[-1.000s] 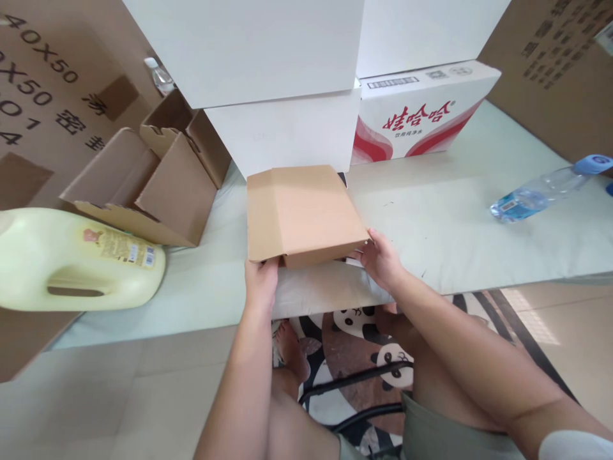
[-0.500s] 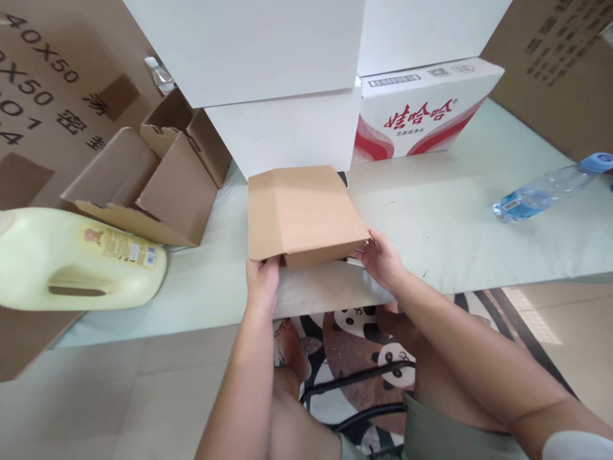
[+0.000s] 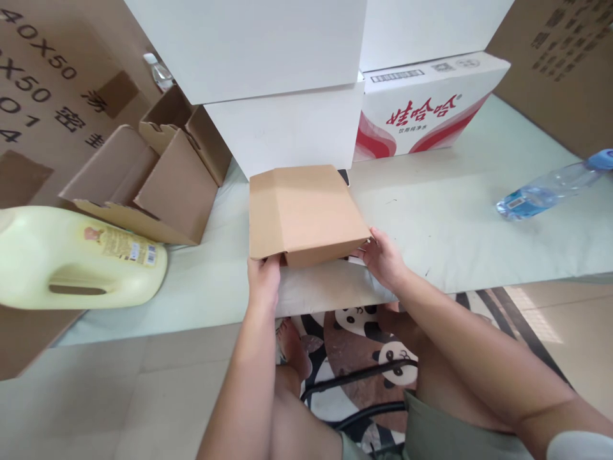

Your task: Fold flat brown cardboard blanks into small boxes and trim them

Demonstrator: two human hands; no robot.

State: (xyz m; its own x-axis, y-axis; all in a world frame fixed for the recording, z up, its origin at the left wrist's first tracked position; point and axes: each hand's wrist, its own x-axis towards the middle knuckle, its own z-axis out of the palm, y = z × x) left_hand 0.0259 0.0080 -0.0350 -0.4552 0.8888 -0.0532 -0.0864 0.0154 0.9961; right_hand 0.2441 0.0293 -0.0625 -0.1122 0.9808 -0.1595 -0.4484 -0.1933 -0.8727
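A flat brown cardboard box (image 3: 316,204) is between my two hands at the front of the cloth-covered table (image 3: 421,217). My left hand (image 3: 264,278) grips its front left corner, with fingers hidden beneath the flap. At the front right corner, my right hand (image 3: 383,259) holds the box edge, fingertips partly under it. Something dark, too covered to name, shows behind the box's far right corner, and a bit of white peeks out below the front near my right fingers.
White cartons (image 3: 287,134) stand behind the box, with a red-and-white water carton (image 3: 421,115) to their right. Open cardboard boxes (image 3: 177,185) and a pale yellow jug (image 3: 86,259) occupy the left. A water bottle (image 3: 550,191) lies at the right.
Almost nothing differs. The view has shifted slightly, while both hands keep the same hold on the cardboard box.
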